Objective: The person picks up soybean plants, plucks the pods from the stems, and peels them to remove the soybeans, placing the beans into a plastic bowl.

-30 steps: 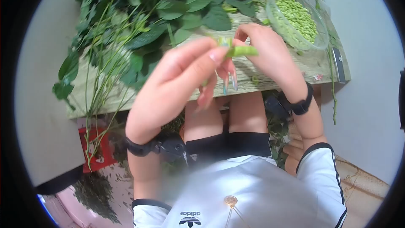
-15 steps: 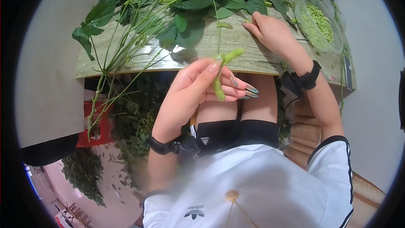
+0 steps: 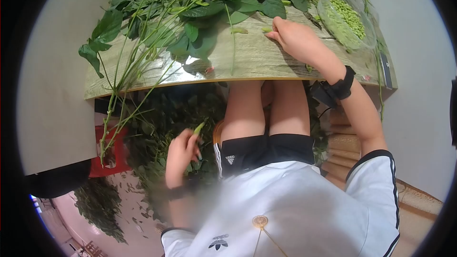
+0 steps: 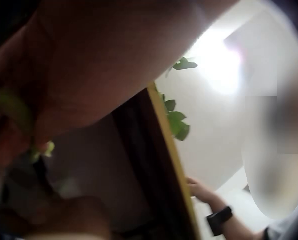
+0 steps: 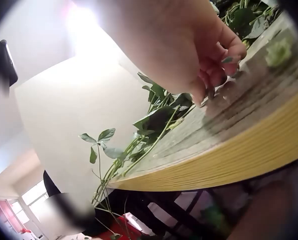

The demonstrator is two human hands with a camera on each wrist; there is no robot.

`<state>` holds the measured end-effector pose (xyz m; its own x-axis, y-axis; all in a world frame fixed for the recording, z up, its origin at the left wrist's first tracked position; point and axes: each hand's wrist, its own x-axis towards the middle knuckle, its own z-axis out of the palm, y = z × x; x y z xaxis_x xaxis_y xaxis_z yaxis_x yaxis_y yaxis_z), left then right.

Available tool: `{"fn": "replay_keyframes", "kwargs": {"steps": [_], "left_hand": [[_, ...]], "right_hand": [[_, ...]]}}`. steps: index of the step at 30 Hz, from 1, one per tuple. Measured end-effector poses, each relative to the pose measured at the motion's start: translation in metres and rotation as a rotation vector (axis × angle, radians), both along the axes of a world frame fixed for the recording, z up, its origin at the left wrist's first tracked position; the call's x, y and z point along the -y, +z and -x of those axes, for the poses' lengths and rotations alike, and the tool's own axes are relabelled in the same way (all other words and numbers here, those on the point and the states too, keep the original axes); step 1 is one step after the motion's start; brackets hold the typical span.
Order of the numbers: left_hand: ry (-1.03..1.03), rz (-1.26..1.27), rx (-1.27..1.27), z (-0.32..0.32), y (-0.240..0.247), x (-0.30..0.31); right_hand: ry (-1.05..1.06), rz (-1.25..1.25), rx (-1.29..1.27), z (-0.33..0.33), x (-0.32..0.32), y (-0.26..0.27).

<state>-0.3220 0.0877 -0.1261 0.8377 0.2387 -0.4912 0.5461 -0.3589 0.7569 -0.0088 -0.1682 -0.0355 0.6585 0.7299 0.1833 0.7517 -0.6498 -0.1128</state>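
Down below the table's front edge, the left hand [image 3: 181,154] grips a green pod [image 3: 198,127] whose end sticks up past the fingers. The pod [image 4: 15,112] is blurred in the left wrist view, against the fingers. Over the wooden tabletop [image 3: 157,74], the right hand [image 3: 300,42] pinches a small green pod [image 3: 266,30] between thumb and index finger. In the right wrist view the right hand [image 5: 214,65] has its fingers curled down at the table surface; its pod is hidden there. Another pod [image 3: 239,31] lies just left, beside a thin stem [image 3: 231,47].
Leafy stalks [image 3: 204,0] cover the back and left of the table, some hanging over its edge. At right stand a clear tub [image 3: 325,21] of shelled green beans [image 3: 350,16] and a dark phone-like object [image 3: 386,71]. A red stool-like object [image 3: 102,150] and plant heaps lie below.
The left hand has swung down and left from above the lap to below the table, a pod still in it. The right hand has left the other hand and reached the tabletop pods.
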Motion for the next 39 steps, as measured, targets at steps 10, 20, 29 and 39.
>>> {"fn": "replay_keyframes", "kwargs": {"steps": [10, 20, 29, 39], "left_hand": [[-0.198, -0.365, 0.106, 0.029, 0.043, 0.004], [-0.439, 0.252, 0.318, -0.095, 0.137, 0.102], [-0.415, 0.238, 0.159, -0.102, 0.097, 0.105], [-0.388, 0.087, 0.224, -0.141, 0.156, 0.112]], "right_hand": [[-0.102, -0.503, -0.371, 0.040, 0.040, 0.061], [-0.160, -0.608, -0.192, 0.068, 0.087, 0.077], [-0.338, -0.681, -0.319, 0.057, 0.122, 0.049], [-0.299, -0.644, -0.270, 0.054, 0.114, 0.055]]}}
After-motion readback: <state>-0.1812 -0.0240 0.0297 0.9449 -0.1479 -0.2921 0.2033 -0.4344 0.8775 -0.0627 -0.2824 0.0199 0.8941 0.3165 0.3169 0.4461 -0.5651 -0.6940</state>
